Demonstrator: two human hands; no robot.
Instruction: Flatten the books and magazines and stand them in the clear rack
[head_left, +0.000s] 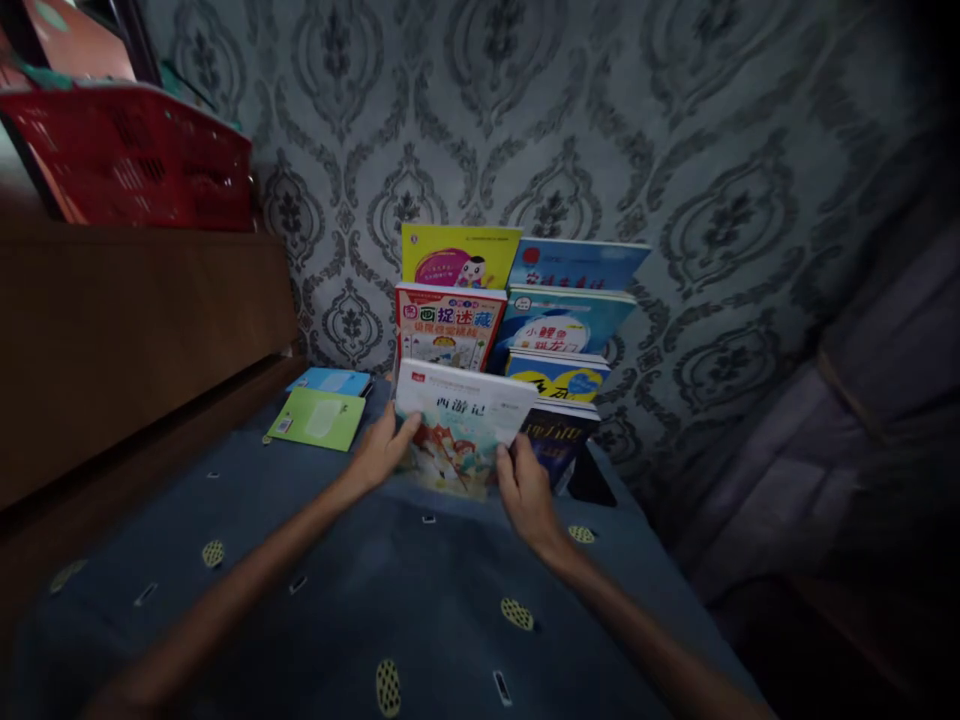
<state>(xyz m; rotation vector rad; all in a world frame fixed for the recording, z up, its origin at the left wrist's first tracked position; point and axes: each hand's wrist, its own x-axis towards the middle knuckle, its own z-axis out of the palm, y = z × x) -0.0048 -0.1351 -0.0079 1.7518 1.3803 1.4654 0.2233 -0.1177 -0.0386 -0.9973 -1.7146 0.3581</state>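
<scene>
Between my two hands stands a picture book (454, 440) with a white and pale-green cover, tilted slightly back. My left hand (386, 440) grips its left edge, thumb on the front cover. On the right edge, my right hand (529, 490) holds it the same way. Right behind it rises a red-bordered book (450, 325), and above that a yellow book (461, 250). To the right, more books stand in tiers: a dark one (559, 435), a blue and yellow one (559, 375), a light-blue one (566, 325) and a blue one (581, 262). Whatever supports them is mostly hidden.
A green booklet (319, 420) lies flat at the left, partly over a blue one (330, 381). A red plastic basket (135, 155) sits on a brown wooden cabinet (142, 340). Patterned wallpaper (480, 130) backs the cloth-covered surface (337, 610). A pale curtain (810, 430) hangs right.
</scene>
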